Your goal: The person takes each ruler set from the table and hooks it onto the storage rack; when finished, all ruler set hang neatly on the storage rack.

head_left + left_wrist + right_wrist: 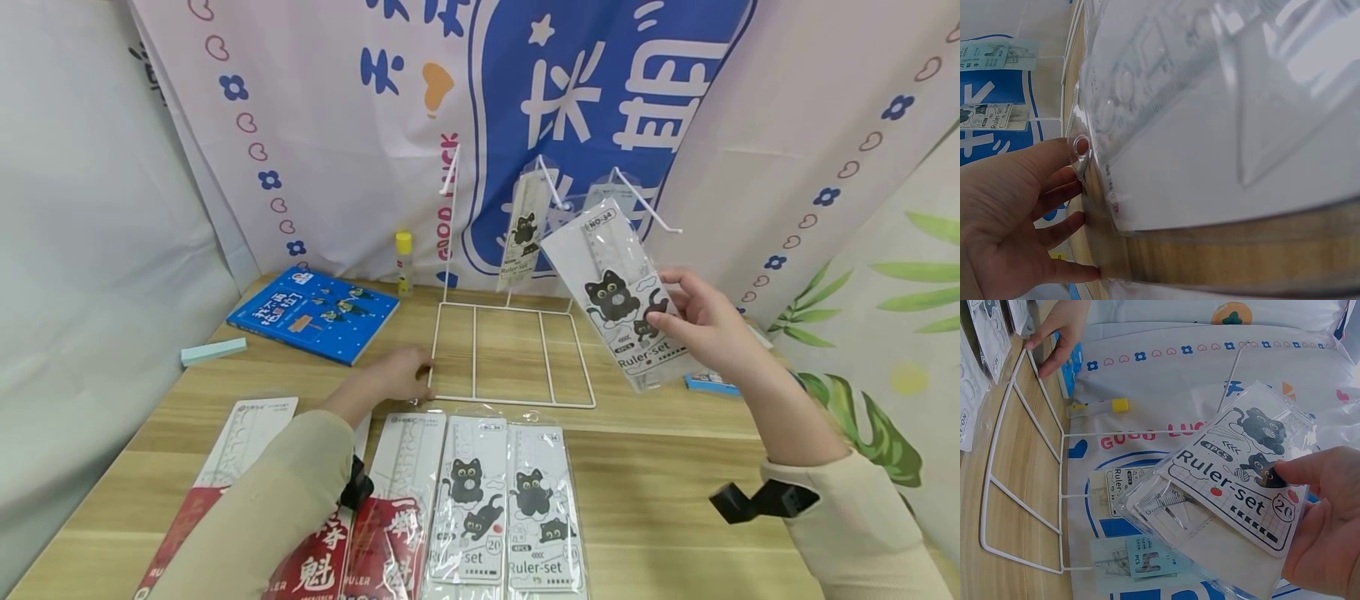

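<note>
My right hand (pixel 708 321) pinches a clear ruler-set pack (pixel 618 292) with black cats on its card, thumb on the front. The pack tilts before the white wire rack (pixel 474 354), its top near the middle hook's tip; whether they touch I cannot tell. On the middle hook hangs another cat ruler-set pack (pixel 525 229); a pale blue-green pack (pixel 1147 557) hangs from the right hook. My left hand (pixel 393 375) rests at the rack base's front left corner, fingers spread in the left wrist view, touching around the wire. No pack hangs on the left hook (pixel 448 175).
Two cat ruler-set packs (pixel 468 500) and several red-and-white ruler packs (pixel 390 517) lie along the front. A blue book (pixel 315 315), a pale blue strip (pixel 213 352) and a yellow-capped glue stick (pixel 405 262) are left of the rack. A printed cloth (pixel 360 167) hangs behind.
</note>
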Demonstrator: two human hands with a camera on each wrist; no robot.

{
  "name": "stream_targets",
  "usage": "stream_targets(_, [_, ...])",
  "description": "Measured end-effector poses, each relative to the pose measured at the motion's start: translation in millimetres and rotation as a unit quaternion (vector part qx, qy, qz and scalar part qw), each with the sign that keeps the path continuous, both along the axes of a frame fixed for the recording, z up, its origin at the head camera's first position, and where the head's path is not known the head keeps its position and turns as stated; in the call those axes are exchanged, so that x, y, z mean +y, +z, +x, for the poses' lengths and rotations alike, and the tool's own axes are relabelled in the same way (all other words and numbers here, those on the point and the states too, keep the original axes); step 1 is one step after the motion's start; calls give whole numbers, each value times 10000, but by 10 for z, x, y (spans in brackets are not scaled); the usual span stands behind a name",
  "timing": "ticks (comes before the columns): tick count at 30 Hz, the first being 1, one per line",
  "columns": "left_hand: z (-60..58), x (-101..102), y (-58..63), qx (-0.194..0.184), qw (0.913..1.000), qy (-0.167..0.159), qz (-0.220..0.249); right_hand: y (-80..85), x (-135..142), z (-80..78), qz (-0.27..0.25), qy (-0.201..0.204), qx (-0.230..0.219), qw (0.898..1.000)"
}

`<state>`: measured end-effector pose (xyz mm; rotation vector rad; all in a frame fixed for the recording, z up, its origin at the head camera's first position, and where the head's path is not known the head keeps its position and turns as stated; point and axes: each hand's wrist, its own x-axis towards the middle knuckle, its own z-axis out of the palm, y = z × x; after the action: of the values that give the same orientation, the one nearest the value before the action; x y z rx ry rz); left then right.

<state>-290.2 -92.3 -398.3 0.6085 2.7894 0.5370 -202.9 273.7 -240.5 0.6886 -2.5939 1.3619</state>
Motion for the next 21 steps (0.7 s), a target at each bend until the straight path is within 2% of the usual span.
stream_targets(12, [9, 13, 15, -61, 9999, 91, -103, -22, -15, -73, -112, -266, -407, 9988])
stream_targets(21, [11, 19, 25, -157, 9997, 175, -95, -42, -34, -163, -89, -310, -490, 9983])
